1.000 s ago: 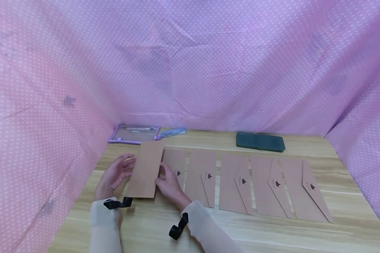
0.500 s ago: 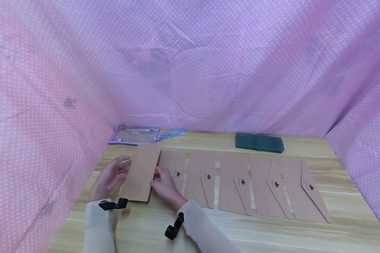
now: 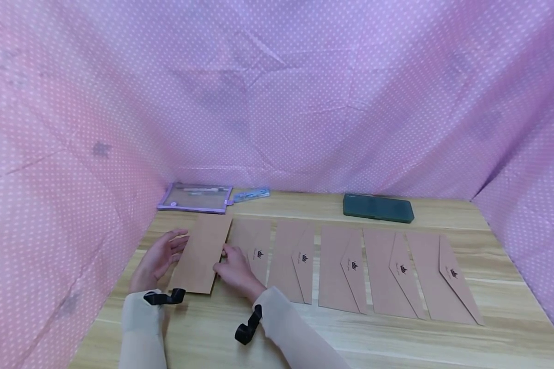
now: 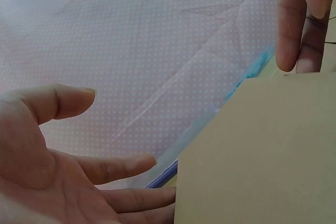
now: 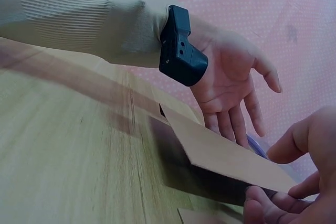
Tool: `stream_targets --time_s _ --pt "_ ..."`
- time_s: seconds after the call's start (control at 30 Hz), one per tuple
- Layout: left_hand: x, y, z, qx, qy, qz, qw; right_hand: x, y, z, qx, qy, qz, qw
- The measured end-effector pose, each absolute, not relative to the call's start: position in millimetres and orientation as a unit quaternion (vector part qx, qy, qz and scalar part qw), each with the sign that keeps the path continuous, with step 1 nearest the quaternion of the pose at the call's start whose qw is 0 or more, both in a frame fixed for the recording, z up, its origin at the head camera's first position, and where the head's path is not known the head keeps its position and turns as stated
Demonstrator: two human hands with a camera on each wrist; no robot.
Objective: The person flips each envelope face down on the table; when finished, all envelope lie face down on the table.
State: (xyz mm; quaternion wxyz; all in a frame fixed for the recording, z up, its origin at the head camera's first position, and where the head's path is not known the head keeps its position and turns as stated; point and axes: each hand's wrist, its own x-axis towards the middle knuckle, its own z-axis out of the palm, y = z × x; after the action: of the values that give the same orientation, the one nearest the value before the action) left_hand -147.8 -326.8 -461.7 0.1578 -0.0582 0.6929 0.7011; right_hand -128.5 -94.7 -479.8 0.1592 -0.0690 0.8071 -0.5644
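Note:
A plain brown envelope (image 3: 204,251), blank side up, tilts just above the table at the left end of a row of envelopes. My right hand (image 3: 236,270) pinches its right edge; in the right wrist view the fingers (image 5: 265,203) curl below that edge, the thumb above. Along the opposite edge, my left hand (image 3: 159,259) is held with fingers loosely extended, and in the left wrist view some fingertips reach the envelope's (image 4: 262,150) edge. Whether they touch it I cannot tell. Just right of my right hand lies another envelope (image 3: 251,236) with a crown print on its flap.
Several more flap-up envelopes (image 3: 341,266) lie side by side to the right on the wooden table (image 3: 397,343). Behind them are a purple-edged clear pouch (image 3: 195,199) holding pens, a small blue item (image 3: 251,195) and a dark green case (image 3: 377,208). Pink dotted cloth (image 3: 277,102) surrounds the table.
The plain envelope has moved left and down toward the table, with my right hand following on its edge. My left hand has shifted slightly left.

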Motion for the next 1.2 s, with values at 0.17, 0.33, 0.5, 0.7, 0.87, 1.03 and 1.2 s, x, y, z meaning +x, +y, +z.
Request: stream_targets --time_s 0.17,0.33,0.5,0.7,0.87,1.03,1.2 --pt "-148.4 -322.7 -460.0 -0.079 0.709 0.68 0.166 -129.4 -94.9 -480.5 -0.074 0.813 -0.553 0.165" --pt "-148.3 -321.3 -457.8 -0.085 0.711 0.676 0.176 -127.3 -94.6 -478.5 -0.09 0.821 -0.536 0.173" --pt "-147.8 -320.3 -455.0 -0.093 0.721 0.663 0.176 -124.3 -94.6 -476.5 -0.098 0.824 -0.524 0.193" --pt "-149.7 -316.2 -451.5 -0.102 0.738 0.64 0.187 -122.6 -94.3 -474.7 -0.102 0.82 -0.524 0.209" --pt "-150.8 -315.2 -449.0 -0.103 0.743 0.633 0.193 -121.2 -94.1 -475.2 -0.107 0.818 -0.519 0.225" --pt "-150.3 -315.4 -450.2 -0.103 0.748 0.628 0.188 -120.5 -94.4 -475.3 -0.105 0.82 -0.515 0.225" --pt "-147.7 -314.6 -451.2 -0.107 0.749 0.629 0.179 -119.6 -95.1 -474.5 -0.1 0.816 -0.519 0.233"
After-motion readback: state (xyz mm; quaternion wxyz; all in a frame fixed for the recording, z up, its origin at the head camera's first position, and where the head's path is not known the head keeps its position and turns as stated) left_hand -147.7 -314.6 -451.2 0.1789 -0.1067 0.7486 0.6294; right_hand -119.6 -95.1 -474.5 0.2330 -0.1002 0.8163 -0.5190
